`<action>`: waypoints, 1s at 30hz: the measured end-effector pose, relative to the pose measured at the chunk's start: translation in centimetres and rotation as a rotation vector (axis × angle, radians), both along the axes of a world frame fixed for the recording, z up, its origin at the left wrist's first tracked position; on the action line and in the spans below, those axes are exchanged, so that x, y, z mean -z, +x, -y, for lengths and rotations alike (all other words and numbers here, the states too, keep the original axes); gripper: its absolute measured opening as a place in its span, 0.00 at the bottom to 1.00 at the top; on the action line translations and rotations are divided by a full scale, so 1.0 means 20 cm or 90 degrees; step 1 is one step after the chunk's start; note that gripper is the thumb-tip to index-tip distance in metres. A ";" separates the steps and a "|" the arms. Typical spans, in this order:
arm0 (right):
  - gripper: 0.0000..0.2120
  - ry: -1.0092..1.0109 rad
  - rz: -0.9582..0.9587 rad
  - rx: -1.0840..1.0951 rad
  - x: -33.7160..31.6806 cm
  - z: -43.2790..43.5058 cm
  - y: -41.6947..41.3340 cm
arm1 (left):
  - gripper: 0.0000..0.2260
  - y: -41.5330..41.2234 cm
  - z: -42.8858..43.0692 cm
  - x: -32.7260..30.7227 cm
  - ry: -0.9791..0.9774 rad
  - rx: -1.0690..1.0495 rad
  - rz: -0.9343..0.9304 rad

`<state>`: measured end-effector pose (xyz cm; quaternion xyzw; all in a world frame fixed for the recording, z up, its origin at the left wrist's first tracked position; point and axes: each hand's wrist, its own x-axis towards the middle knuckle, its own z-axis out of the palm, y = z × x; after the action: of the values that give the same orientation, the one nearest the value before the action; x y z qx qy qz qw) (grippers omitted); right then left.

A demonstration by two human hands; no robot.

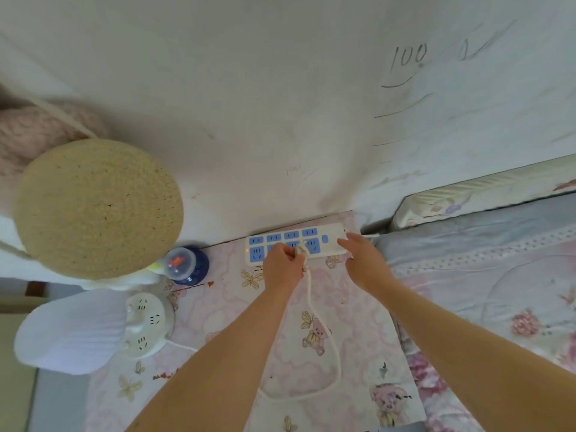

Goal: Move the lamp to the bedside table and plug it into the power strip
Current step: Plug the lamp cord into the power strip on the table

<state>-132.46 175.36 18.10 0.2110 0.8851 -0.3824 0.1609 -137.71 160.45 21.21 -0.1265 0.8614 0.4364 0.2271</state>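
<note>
The white lamp [71, 332] with a ribbed shade stands at the left edge of the bedside table [218, 322], which has a pink patterned cover. Its white cord [333, 347] loops across the table to the plug [301, 251]. My left hand [282, 268] is shut on the plug and holds it on the lower row of the white power strip [296, 243] with blue sockets, against the wall. My right hand [363, 260] rests on the strip's right end, fingers spread over it. A red light glows at the strip's left end.
A round white socket block [149, 322] sits beside the lamp. A dark blue bottle with a clear cap [187, 265] stands near the wall. A woven straw hat [96, 207] hangs at the left. The bed [483, 275] with floral bedding borders the table on the right.
</note>
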 end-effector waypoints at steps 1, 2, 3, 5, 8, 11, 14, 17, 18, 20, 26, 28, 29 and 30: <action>0.26 0.017 -0.005 -0.016 0.01 0.00 -0.01 | 0.11 -0.01 -0.01 0.01 -0.016 0.008 -0.006; 0.26 0.032 -0.011 -0.035 0.03 0.00 -0.02 | 0.11 -0.02 -0.01 0.02 -0.024 0.014 -0.004; 0.26 0.044 -0.014 -0.055 0.04 0.00 -0.02 | 0.11 -0.03 -0.02 0.03 -0.026 0.019 0.002; 0.26 0.060 -0.011 -0.094 0.05 0.00 -0.03 | 0.11 -0.04 -0.03 0.04 -0.029 0.032 0.022; 0.28 0.082 0.007 -0.142 0.07 -0.01 -0.02 | 0.11 -0.05 -0.04 0.05 -0.062 0.042 0.018; 0.30 0.113 0.007 -0.172 0.07 -0.03 -0.01 | 0.08 -0.06 -0.05 0.05 -0.099 0.064 0.013; 0.30 0.195 -0.016 -0.222 0.06 -0.03 0.00 | 0.14 -0.08 -0.05 0.04 -0.141 0.107 -0.017; 0.28 0.244 -0.031 -0.268 0.05 -0.03 0.02 | 0.16 -0.10 -0.07 0.02 -0.164 0.155 -0.008; 0.28 0.250 -0.034 -0.275 0.05 -0.03 0.02 | 0.15 -0.12 -0.07 0.01 -0.165 0.165 0.005; 0.27 0.255 -0.036 -0.285 0.04 -0.04 0.01 | 0.14 -0.16 -0.08 -0.01 -0.178 0.191 0.022; 0.25 0.260 -0.024 -0.292 0.01 -0.03 -0.01 | 0.09 -0.20 -0.12 -0.01 -0.240 0.277 0.012; 0.25 0.254 -0.025 -0.289 0.02 -0.02 0.00 | 0.10 -0.22 -0.13 -0.02 -0.240 0.275 0.034; 0.25 0.251 -0.026 -0.287 0.02 -0.02 0.01 | 0.10 -0.23 -0.14 -0.02 -0.244 0.275 0.039; 0.26 0.247 -0.027 -0.284 0.02 -0.03 0.01 | 0.10 -0.24 -0.15 -0.02 -0.251 0.276 0.040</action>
<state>-132.22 175.88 17.63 0.0302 0.9693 -0.1659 0.1791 -142.48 163.38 21.51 0.0051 0.9289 0.1982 0.3128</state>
